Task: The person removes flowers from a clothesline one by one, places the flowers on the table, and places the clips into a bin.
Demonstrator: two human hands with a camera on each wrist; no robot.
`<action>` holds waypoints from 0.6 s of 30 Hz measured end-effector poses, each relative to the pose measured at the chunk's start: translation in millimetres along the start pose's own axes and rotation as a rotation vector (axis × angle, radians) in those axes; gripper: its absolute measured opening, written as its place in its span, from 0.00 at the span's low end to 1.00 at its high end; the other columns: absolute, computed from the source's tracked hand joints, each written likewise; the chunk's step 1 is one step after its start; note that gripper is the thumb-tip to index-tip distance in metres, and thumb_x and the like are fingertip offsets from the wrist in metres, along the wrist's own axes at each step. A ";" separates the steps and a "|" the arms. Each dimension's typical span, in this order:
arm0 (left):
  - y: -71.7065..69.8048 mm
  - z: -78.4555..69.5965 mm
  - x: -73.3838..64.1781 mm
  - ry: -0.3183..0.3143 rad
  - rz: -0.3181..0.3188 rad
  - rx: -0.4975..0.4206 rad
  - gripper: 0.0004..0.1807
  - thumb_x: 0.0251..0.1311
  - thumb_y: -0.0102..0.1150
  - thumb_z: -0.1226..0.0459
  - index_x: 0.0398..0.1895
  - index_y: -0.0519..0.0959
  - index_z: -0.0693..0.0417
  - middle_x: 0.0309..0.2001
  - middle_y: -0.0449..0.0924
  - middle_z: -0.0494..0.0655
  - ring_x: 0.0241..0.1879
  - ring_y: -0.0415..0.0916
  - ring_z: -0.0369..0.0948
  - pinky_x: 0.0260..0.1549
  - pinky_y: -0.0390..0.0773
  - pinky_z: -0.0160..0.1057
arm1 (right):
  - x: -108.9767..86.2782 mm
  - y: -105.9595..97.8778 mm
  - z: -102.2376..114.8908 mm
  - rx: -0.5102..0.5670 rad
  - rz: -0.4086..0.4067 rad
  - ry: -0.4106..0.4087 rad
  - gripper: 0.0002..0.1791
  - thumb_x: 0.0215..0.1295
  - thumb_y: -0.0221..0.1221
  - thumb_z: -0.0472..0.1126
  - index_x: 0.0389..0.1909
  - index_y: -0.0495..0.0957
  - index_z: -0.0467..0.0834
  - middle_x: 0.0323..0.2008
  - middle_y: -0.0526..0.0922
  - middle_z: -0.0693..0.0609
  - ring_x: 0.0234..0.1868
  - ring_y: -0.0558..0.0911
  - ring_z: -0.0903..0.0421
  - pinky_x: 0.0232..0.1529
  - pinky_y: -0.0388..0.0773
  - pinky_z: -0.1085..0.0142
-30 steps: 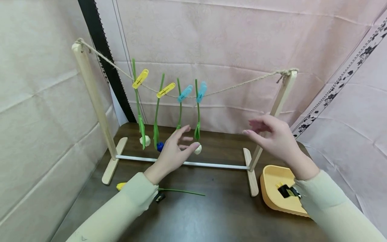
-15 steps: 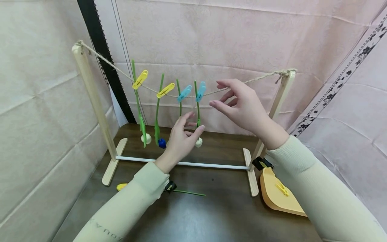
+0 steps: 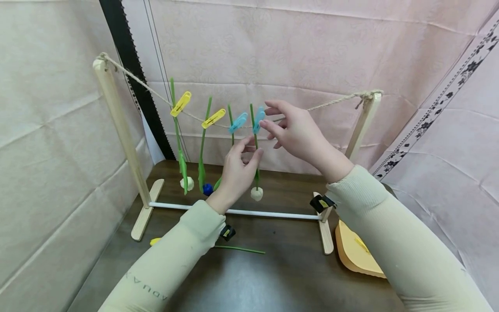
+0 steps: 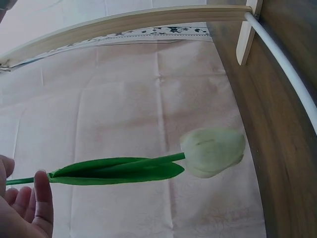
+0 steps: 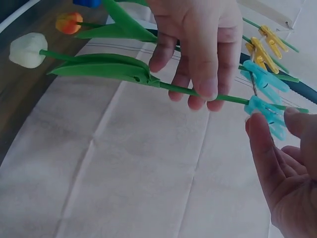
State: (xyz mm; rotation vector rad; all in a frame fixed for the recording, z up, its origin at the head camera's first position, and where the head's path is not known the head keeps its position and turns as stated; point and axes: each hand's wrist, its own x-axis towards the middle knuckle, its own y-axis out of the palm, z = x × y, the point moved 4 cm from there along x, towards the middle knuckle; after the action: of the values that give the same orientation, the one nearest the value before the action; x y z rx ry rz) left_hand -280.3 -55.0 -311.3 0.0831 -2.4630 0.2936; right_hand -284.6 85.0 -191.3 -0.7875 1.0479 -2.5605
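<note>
A white artificial tulip [image 3: 256, 193] hangs head down by its green stem. My left hand [image 3: 238, 169] holds that stem, with thumb on one side and fingers on the other in the right wrist view. Above it, a blue clothespin [image 5: 265, 114] clips the stem to the rope [image 3: 327, 103]. My right hand [image 3: 300, 132] has its thumb and index finger at either side of this clothespin. Just left hangs an orange tulip [image 5: 68, 23] from a second blue clothespin [image 3: 238, 123]; my left hand hides its head in the head view.
The rope spans two wooden posts [image 3: 121, 125] joined by a white rod [image 3: 273, 213]. Further left, yellow clothespins [image 3: 213, 118] hold a blue tulip [image 3: 208, 189] and another white one [image 3: 187, 183]. A yellow tulip [image 3: 154, 241] lies in front; a yellow tray [image 3: 351, 255] stands right.
My right hand has moved left from beside the right post to the right-hand blue clothespin. My left hand has risen along the stem of the white tulip.
</note>
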 end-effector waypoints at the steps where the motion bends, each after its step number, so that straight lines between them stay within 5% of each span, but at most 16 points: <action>1: 0.3 -0.5 0.8 0.003 -0.004 -0.003 0.21 0.68 0.57 0.58 0.60 0.73 0.57 0.47 0.77 0.49 0.45 0.78 0.37 0.38 0.80 0.35 | 1.0 1.1 0.1 0.030 0.006 0.009 0.29 0.69 0.58 0.45 0.69 0.64 0.45 0.56 0.77 0.47 0.31 0.84 0.59 0.25 0.81 0.65; 6: 1.0 -4.4 3.7 0.032 -0.010 -0.019 0.14 0.70 0.54 0.61 0.55 0.76 0.56 0.43 0.79 0.47 0.39 0.80 0.40 0.36 0.80 0.36 | 4.4 5.3 2.0 0.117 0.013 0.008 0.24 0.71 0.55 0.40 0.66 0.68 0.44 0.48 0.79 0.47 0.27 0.84 0.54 0.23 0.81 0.62; 12: 0.9 -7.7 4.8 0.043 -0.027 0.009 0.12 0.70 0.53 0.64 0.53 0.78 0.55 0.38 0.78 0.43 0.33 0.74 0.38 0.31 0.77 0.36 | 5.0 5.4 5.1 0.068 -0.005 0.009 0.21 0.72 0.54 0.40 0.64 0.70 0.43 0.44 0.80 0.49 0.22 0.82 0.55 0.20 0.80 0.61; 18: 1.5 -9.5 5.3 0.059 -0.043 0.001 0.11 0.69 0.53 0.67 0.51 0.79 0.58 0.42 0.80 0.46 0.37 0.76 0.36 0.36 0.78 0.36 | 6.2 -0.8 20.7 -0.224 0.014 -0.046 0.19 0.71 0.55 0.41 0.60 0.72 0.40 0.42 0.82 0.48 0.25 0.81 0.58 0.23 0.79 0.65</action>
State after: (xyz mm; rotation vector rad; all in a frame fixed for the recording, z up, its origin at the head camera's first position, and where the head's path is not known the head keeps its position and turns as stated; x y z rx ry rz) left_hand -279.0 -51.3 -301.0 0.1256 -2.3992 0.2748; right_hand -277.8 71.2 -176.1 -0.8850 1.3364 -2.4289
